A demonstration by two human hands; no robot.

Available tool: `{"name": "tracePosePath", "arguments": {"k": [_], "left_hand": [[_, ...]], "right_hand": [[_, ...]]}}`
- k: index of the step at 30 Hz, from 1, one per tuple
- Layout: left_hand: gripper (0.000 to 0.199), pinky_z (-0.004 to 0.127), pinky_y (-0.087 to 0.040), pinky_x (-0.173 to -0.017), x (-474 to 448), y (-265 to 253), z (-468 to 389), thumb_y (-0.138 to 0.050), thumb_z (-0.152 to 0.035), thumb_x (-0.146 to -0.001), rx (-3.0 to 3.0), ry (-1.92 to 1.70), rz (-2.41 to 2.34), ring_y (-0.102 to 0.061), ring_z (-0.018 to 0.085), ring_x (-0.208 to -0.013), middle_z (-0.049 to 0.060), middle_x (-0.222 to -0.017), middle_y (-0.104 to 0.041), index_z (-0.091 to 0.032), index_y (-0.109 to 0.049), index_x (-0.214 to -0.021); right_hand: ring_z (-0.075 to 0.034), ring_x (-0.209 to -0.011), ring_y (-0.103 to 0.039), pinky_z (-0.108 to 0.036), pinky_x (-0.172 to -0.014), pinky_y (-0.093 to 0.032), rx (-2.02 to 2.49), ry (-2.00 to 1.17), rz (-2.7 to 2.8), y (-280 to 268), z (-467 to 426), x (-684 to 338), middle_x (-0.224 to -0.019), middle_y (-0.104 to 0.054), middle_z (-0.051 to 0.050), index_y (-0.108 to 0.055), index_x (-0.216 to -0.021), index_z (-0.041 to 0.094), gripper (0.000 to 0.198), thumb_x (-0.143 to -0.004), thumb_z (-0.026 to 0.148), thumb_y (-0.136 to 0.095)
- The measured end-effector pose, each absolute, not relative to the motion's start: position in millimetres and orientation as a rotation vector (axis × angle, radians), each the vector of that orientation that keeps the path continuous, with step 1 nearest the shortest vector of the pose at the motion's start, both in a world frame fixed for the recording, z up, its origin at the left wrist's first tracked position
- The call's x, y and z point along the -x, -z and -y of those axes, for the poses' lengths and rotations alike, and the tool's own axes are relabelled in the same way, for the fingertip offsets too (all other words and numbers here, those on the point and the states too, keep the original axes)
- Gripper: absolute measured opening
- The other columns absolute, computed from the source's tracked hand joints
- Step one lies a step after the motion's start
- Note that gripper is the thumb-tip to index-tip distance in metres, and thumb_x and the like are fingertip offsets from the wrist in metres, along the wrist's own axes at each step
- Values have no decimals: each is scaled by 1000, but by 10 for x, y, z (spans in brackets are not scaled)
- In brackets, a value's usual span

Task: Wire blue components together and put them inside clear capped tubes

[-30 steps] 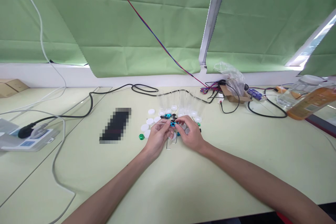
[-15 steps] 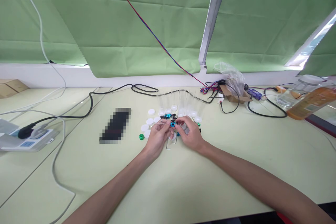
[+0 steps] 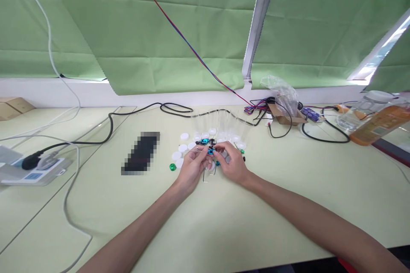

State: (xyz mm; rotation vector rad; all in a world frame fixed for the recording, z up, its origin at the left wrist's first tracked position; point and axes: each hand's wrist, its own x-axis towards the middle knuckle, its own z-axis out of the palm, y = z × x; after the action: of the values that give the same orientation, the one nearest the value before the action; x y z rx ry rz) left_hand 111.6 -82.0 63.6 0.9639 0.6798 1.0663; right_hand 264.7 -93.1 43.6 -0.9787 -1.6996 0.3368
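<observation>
Between the fingertips of both hands is a small shiny blue metal part (image 3: 210, 151), partly covered by the fingers. My left hand (image 3: 193, 163) is closed on its left side, and a thin rod sticks out leftward from that hand. My right hand (image 3: 233, 163) pinches the part from the right. Just beyond them lies another blue and black metal piece (image 3: 204, 141). Two L-shaped hex keys, one of them a dark hex key (image 3: 204, 175), lie by the fingers on the near side. White round caps (image 3: 176, 155) and clear tubes (image 3: 224, 126) surround the hands.
A green hex nut (image 3: 172, 166) sits left of the caps, near a pixelated dark object (image 3: 141, 153). At left is a power strip (image 3: 38, 170) with cables. An open cardboard box (image 3: 288, 117), wires, and an orange bottle (image 3: 378, 126) stand at right.
</observation>
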Motion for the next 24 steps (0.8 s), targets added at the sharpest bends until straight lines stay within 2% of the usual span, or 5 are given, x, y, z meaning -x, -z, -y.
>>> {"name": "tracePosePath", "arguments": {"k": [19,24], "left_hand": [[21,22,-41,-53,-1115,-640,821,-67,-33,-83,-947,-1078,-692,-51,10,-50,-2,-57,-55,-17,-55,-80],[19,23,-42,-55,-1105,-642,817,-66,-32,-84,-955,-1067,-693,-51,10,-50,-2,-56,-55,-17,-56,-81]], "right_hand": [[-18,-84,-62,-32,-75,-51,986,-379,1676,-417,916,-2640,-90,-65,-5,-59,-101,22,12,-94,24,-50],[-18,-83,-60,-33,-77,-50,1001,-304,1687,-444,940,-2640,-91,-64,-5,-59,-99,21,10,-92,24,-53]]}}
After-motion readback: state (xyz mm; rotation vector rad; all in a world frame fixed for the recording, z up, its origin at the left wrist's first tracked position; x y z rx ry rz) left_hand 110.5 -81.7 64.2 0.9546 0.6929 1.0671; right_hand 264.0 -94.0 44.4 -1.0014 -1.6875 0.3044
